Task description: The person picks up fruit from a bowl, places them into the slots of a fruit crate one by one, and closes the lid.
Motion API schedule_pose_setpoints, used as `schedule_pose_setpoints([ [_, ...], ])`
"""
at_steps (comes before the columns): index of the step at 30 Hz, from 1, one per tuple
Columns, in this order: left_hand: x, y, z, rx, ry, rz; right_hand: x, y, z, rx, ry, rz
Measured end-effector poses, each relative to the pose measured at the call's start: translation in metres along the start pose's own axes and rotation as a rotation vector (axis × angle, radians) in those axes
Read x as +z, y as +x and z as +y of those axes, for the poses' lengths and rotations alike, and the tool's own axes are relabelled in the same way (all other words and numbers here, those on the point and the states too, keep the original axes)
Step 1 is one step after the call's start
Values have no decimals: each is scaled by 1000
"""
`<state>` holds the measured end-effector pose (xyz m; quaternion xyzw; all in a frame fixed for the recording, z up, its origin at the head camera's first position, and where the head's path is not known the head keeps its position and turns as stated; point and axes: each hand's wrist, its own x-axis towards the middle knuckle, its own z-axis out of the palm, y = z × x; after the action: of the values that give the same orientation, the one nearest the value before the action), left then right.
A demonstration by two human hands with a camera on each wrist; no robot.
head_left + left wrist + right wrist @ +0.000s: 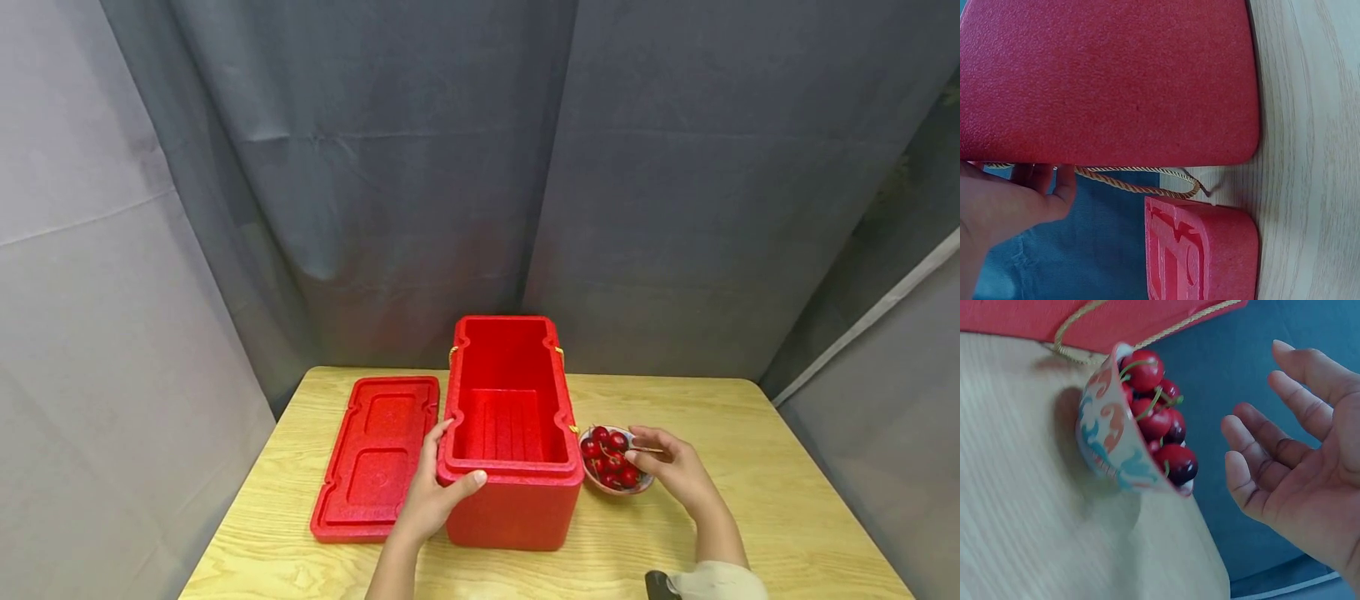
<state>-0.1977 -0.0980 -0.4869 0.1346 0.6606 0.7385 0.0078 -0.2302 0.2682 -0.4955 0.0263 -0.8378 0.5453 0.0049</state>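
A red foam box (517, 508), open at the top, stands mid-table with gold rope (1147, 181) at its sides. My left hand (433, 496) holds its near left corner, thumb on the front rim and fingers along the left side. To the right of the box, a patterned bowl (1107, 425) is heaped with red cherries (1155, 422), green stems showing. My right hand (671, 467) hovers at the bowl's right edge. Its fingers (1300, 400) are loosely bent, apart from the cherries, with nothing between them in the right wrist view.
The matching red lid (382, 467) lies flat on the wooden table (772, 500), left of the box. Grey curtains (637, 208) hang behind the table and along both sides. The inside of the box shows a ridged floor.
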Motion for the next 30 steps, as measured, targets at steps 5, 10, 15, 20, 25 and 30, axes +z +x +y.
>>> schedule_pose_setpoints([
  [5,-1,1,-5,27,-3,1,-3,-2,12,15,8,-1],
  [10,-2,0,-4,15,6,9,-6,-3,19,20,13,5],
  [15,-1,0,1,-9,13,8,-9,-2,28,45,-6,34],
  [20,4,-5,19,3,17,0,-8,1,39,80,-28,74],
  [25,6,-7,25,-1,31,8,-5,7,50,122,-17,90],
  [30,6,-7,24,-1,25,1,-2,12,60,145,-13,102],
])
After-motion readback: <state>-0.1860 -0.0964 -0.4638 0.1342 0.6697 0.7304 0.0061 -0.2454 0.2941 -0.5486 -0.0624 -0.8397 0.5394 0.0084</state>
